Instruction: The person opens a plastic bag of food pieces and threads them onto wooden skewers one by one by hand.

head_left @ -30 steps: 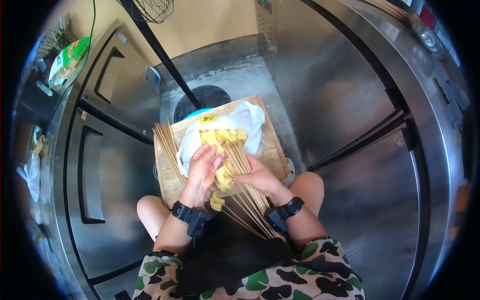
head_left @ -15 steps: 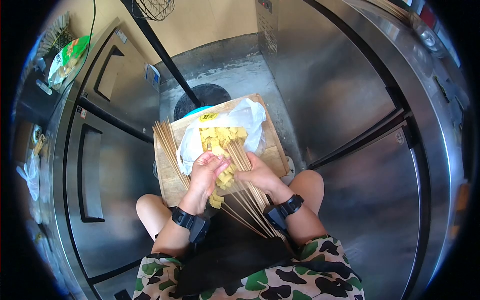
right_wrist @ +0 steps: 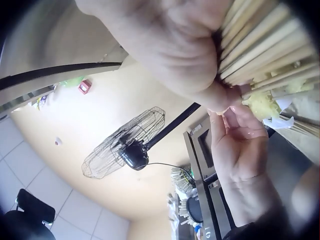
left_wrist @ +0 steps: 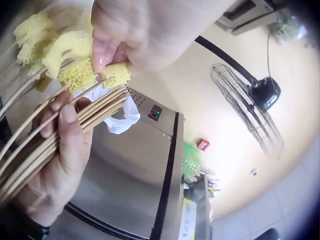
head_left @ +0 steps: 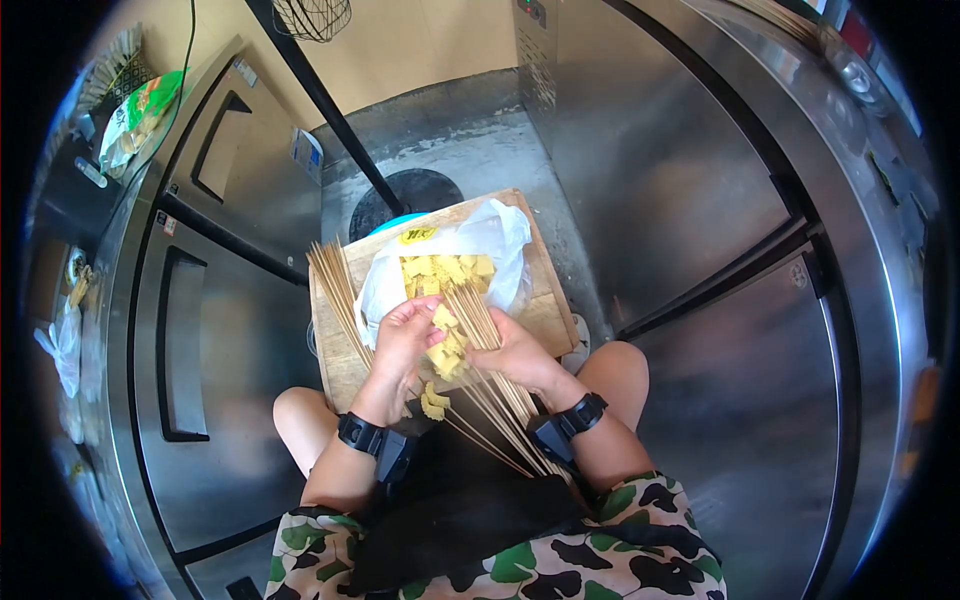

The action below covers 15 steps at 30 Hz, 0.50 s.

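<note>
The right hand point(head_left: 518, 355) grips a sheaf of bamboo skewers point(head_left: 478, 320), fingers curled round them, above the wooden board point(head_left: 545, 300). The left hand point(head_left: 402, 338) pinches a yellow honeycomb-textured piece point(left_wrist: 116, 74) at the skewer tips — more yellow pieces point(head_left: 447, 270) lie in the white plastic bag point(head_left: 507, 240) just beyond.

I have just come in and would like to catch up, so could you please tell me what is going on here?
A seated person is handling skewers and yellow food. The right hand grips a bundle of skewers, while the left hand pinches a yellow piece at a skewer's tip. Some skewers already carry food below the hands. More yellow pieces lie in the open white bag on the board, with loose skewers beside it.
</note>
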Available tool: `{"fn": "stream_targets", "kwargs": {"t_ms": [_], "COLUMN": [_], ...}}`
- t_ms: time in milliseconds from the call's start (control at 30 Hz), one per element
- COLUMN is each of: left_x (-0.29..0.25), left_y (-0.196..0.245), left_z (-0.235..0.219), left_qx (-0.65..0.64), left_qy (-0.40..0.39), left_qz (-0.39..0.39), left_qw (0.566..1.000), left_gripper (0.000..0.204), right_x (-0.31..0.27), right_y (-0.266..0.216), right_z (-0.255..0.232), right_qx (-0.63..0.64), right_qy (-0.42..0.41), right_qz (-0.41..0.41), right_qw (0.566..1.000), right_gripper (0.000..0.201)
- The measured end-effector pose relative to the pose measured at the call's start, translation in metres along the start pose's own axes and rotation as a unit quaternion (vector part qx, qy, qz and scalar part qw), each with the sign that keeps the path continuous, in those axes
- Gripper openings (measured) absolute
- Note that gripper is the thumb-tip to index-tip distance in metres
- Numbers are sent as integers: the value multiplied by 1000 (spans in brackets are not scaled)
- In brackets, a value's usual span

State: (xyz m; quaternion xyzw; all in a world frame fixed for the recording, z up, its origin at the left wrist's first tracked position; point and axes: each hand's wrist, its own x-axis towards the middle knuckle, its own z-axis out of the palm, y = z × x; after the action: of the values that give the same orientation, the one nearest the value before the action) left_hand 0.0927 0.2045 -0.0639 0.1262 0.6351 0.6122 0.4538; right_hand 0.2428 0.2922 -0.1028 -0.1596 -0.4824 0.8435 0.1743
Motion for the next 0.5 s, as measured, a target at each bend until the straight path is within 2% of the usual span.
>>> {"fn": "stream_targets", "kwargs": {"t_ms": [133, 233, 333, 367, 433, 500], "left_x": [-8, -5, 36, 55, 85, 82], "left_y": [-17, -5, 2, 0, -9, -5], "left_z": [2, 2, -20, -30, -44, -29], "left_qx": [29, 104, 213, 320, 517, 607], "left_qy": [-33, -52, 16, 35, 73, 69], "left_qz": [-59, -102, 10, 57, 147, 119], "left_qw": [997, 988, 977, 945, 840, 783], "left_gripper": [23, 20, 21, 23, 29, 36], "right_x": [2, 3, 3, 3, 0, -2], "right_y": [4, 11, 8, 6, 2, -4], "right_z": [-5, -12, -16, -17, -18, -21], "right_qx": [-44, -155, -129, -101, -47, -19], "right_qy": [32, 47, 40, 33, 18, 0], "right_qz": [-25, 21, 26, 16, 0, 29], "right_qw": [998, 987, 991, 994, 999, 999], "right_gripper": [46, 59, 61, 62, 64, 65]}}
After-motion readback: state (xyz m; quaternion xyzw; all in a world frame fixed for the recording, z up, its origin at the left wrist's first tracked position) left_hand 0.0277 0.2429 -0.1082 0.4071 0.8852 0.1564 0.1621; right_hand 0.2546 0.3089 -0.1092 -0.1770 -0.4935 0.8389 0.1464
